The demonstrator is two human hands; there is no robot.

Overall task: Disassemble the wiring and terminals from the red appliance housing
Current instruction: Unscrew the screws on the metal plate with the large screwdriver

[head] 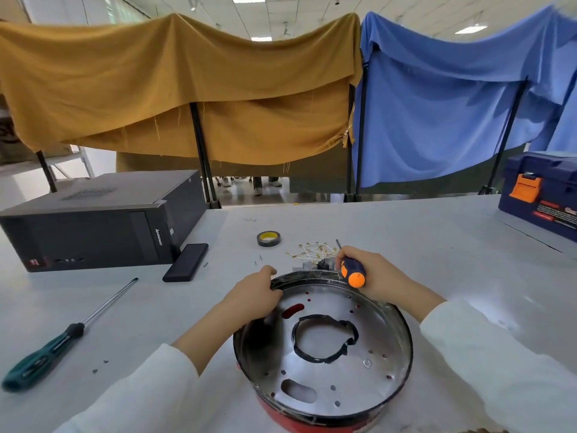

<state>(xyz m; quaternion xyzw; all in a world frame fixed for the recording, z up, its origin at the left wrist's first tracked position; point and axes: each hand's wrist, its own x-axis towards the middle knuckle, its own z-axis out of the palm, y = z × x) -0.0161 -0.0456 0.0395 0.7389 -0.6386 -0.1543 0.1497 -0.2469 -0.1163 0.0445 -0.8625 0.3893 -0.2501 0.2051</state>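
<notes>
Red housing (312, 421) sits nearest, at 6 o'clock on the white table (437, 245), open side up, with its round metal plate (327, 364) showing holes and a black-edged centre cutout. Left hand (256, 296) grips the housing rim at its 11 o'clock, fingers curled over the edge. Right hand (371, 273) is wrapped around an orange-and-blue screwdriver (352, 271) at the rim's 1 o'clock, shaft pointing away. Just beyond the rim: a small grey part, partly hidden, then a loose bundle of wires with terminals (315, 250). Tape roll (268, 238) further at 12. Green screwdriver (59, 339) lies at 9, black phone (185, 262) at 10, computer case (93, 220) behind it. Blue toolbox (540, 195) at 2.
</notes>
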